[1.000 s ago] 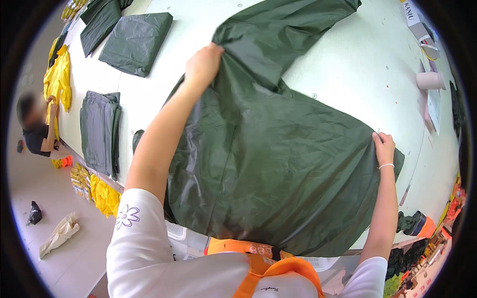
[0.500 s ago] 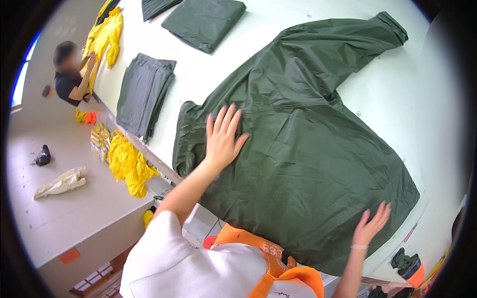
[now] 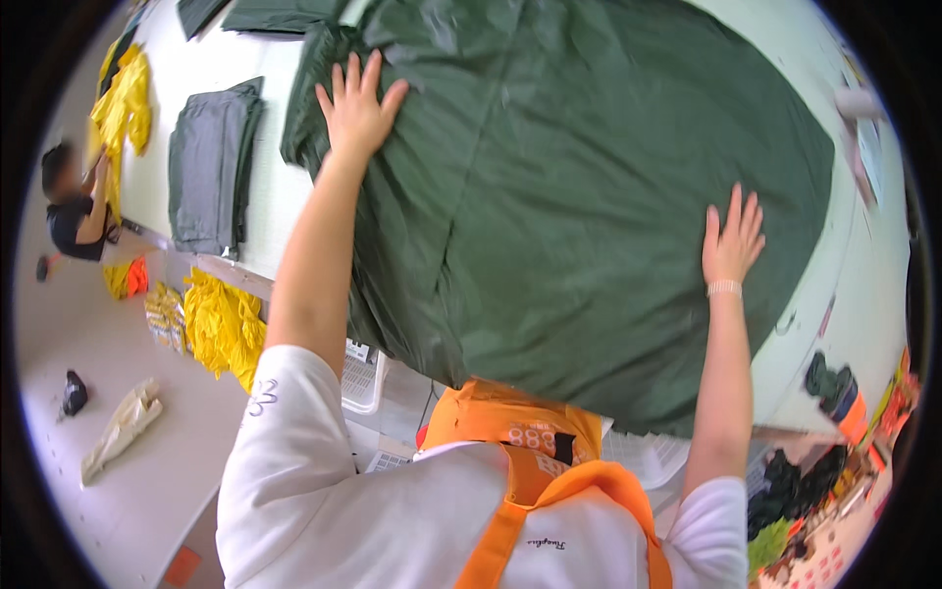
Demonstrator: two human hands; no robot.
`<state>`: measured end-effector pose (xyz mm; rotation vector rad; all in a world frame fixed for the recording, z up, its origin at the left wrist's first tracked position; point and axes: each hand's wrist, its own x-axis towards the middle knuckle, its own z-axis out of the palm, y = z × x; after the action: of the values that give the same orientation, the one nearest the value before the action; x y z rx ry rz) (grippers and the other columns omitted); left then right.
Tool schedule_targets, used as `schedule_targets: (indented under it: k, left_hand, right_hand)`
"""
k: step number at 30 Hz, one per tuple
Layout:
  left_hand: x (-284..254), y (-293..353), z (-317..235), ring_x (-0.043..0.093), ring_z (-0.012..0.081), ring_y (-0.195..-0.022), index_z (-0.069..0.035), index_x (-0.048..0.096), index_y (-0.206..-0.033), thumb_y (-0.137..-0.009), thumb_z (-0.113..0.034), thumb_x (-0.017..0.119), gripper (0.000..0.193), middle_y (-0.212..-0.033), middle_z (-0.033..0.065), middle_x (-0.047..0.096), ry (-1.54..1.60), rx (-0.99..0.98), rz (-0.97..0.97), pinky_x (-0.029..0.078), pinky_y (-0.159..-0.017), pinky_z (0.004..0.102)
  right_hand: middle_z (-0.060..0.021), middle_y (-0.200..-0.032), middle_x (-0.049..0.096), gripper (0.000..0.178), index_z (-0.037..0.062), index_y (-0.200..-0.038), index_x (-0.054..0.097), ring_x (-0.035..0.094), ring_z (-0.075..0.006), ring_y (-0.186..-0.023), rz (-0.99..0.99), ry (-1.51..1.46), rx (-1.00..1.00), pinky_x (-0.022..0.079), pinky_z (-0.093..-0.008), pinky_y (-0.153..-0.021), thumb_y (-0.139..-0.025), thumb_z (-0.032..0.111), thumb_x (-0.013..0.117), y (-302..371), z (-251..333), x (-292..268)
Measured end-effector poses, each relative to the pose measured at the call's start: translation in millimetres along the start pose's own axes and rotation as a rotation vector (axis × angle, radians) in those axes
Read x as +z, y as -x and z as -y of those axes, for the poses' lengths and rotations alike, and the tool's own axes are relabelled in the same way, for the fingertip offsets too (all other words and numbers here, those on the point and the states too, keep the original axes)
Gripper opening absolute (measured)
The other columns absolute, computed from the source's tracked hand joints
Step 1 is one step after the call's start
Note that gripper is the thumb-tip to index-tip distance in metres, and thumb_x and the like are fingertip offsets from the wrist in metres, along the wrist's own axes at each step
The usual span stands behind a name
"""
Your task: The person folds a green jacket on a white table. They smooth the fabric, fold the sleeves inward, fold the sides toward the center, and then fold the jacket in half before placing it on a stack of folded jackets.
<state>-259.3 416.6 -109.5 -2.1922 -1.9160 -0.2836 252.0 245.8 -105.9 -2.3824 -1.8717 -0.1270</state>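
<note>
Your left hand [image 3: 359,120] and right hand [image 3: 731,243] lie spread on the green garment [image 3: 589,196]; it looks laid out, with creases left.

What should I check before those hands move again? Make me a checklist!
1. Left hand flat on the big dark green garment: ok, fingers spread.
2. Right hand on it too: ok, open, over toward the garment's right side.
3. Garment smooth: not ok, creases run across it.
4. Garment's far end lying flat: cannot tell, the picture's top cuts it off.
5. Folded grey-and-green stack apart from the garment: ok, a strip of pale table shows between them.
</note>
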Motion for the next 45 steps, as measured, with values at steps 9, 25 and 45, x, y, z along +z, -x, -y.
schedule_targets:
  k: [9, 25, 45]
  left_hand:
    - [-44.5, 91.0, -39.5, 0.024, 0.0394, -0.136, -0.017, 0.035, -0.142, -0.083, -0.053, 0.057, 0.071, -0.148, 0.0153, 0.029, 0.021, 0.109, 0.135, 0.015, -0.107, 0.0583]
    - [-42.3, 145.8, 46.6, 0.027, 0.034, -0.136, -0.015, 0.033, -0.143, -0.089, -0.046, 0.053, 0.065, -0.149, 0.0116, 0.029, 0.15, 0.014, 0.184, 0.022, -0.109, 0.0478]
    - [-93.7, 369.8, 6.4, 0.059, 0.0295, -0.096, 0.009, 0.058, -0.107, -0.09, -0.046, 0.054, 0.057, -0.1, 0.0211, 0.063, 0.905, -1.07, 0.257, 0.043, -0.086, 0.0361]
  right_hand:
    - [-0.0121, -0.153, 0.017, 0.07, 0.0216, -0.146, 0.027, 0.015, -0.0359, -0.14, 0.177, -0.096, 0.044, 0.012, -0.0609, -0.108, -0.087, 0.048, 0.054, 123.9, 31.4, -26.7]
    - [-0.0164, -0.1, 0.064, 0.043, -0.0008, -0.113, 0.057, 0.061, -0.0235, -0.09, 0.194, -0.569, 0.908, 0.048, -0.0366, -0.082, -0.086, 0.032, 0.064, 255.8, -165.9, -74.6]
    - [-0.0127, -0.138, 0.04, 0.075, 0.007, -0.133, 0.042, 0.034, -0.0319, -0.13, 0.436, -0.132, -0.264, 0.026, -0.0476, -0.108, -0.067, 0.012, 0.076, 306.6, -109.3, -119.7]
